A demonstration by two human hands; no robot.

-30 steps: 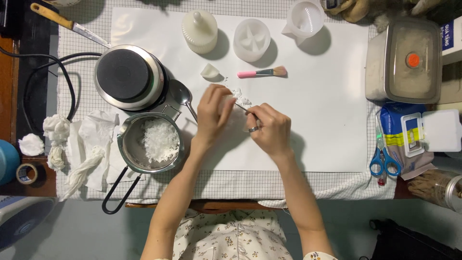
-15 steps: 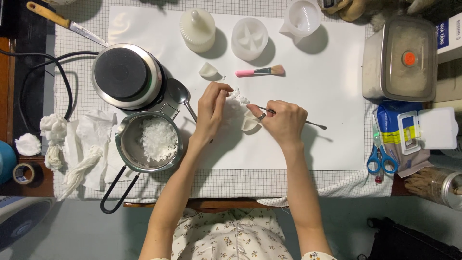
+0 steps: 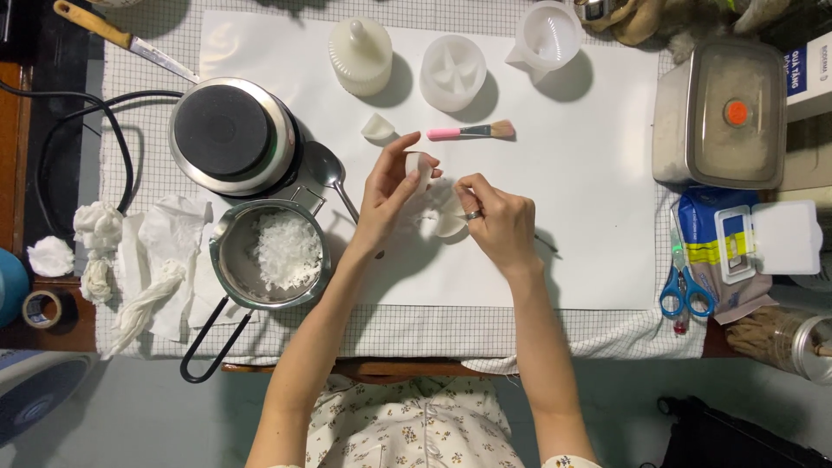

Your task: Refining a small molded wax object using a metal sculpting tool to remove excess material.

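While a white wax piece (image 3: 419, 166) is pinched by the left hand (image 3: 387, 195), a thin tool (image 3: 544, 245) is gripped in the closed right hand (image 3: 500, 221).

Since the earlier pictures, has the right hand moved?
Yes. The right hand has drawn back left toward the left hand, below the pink brush.

White paper sheet (image 3: 598, 225), white cloth with thin dark grid (image 3: 416, 334), pink-handled brush (image 3: 471, 132), blue-handled scissors (image 3: 686, 295), white flakes (image 3: 286, 250) in silvery pan (image 3: 227, 260), black hotplate top (image 3: 223, 130), floral-print garment (image 3: 407, 425).
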